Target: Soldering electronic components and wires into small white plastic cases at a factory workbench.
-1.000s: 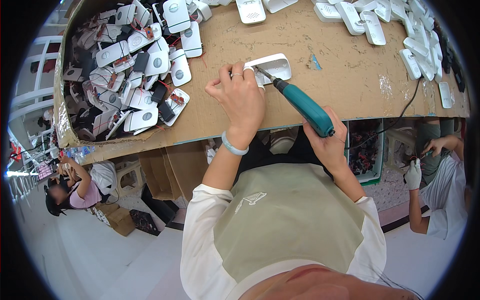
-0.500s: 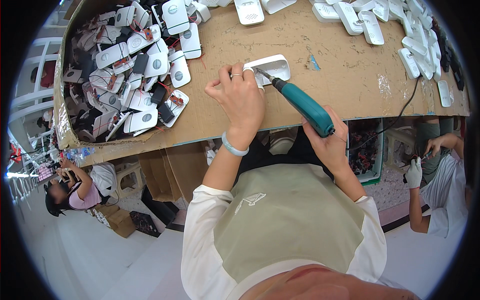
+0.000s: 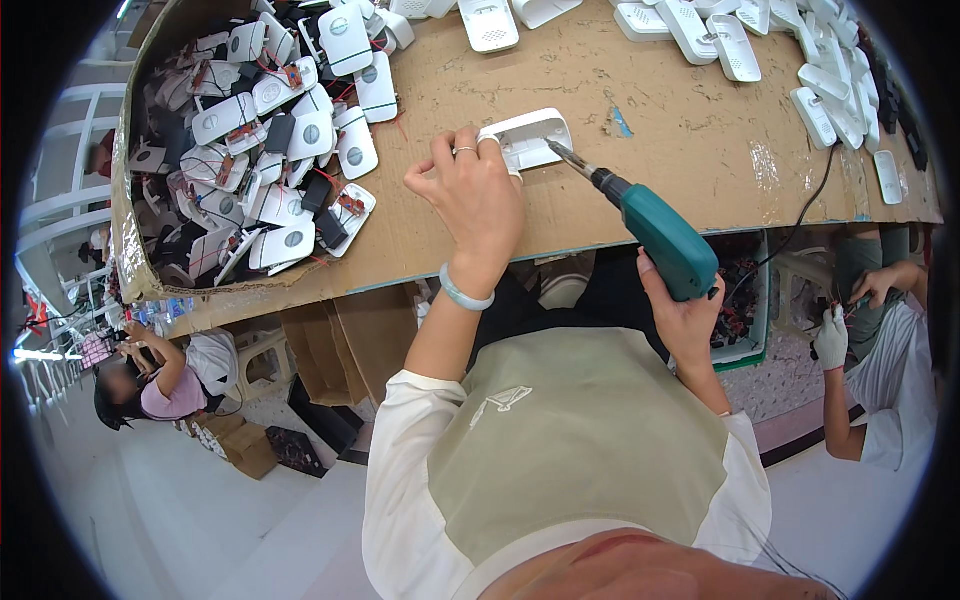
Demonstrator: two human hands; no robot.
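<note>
A white plastic casing point(image 3: 548, 128), its hollow side up, lies on the cardboard-covered table. My left hand point(image 3: 478, 205) grips its left end with curled fingers, which hide that end. My right hand point(image 3: 687, 325) is closed around the rear of a teal electric screwdriver point(image 3: 665, 232). The slim metal bit of the tool points up and left, its tip at the casing's right part; I cannot tell whether it touches. A ring and a pale bracelet are on my left hand and wrist.
At left, a cardboard box point(image 3: 122, 220) holds many white covers with red wires and black parts. White casings point(image 3: 690, 30) lie heaped at the far right. A black cord point(image 3: 815, 200) hangs over the table edge. Below stands a bin point(image 3: 765, 300); other people sit left and right.
The screwdriver and my right hand have moved right and toward me, taking the bit from the casing's left part to its right. My left hand has barely shifted.
</note>
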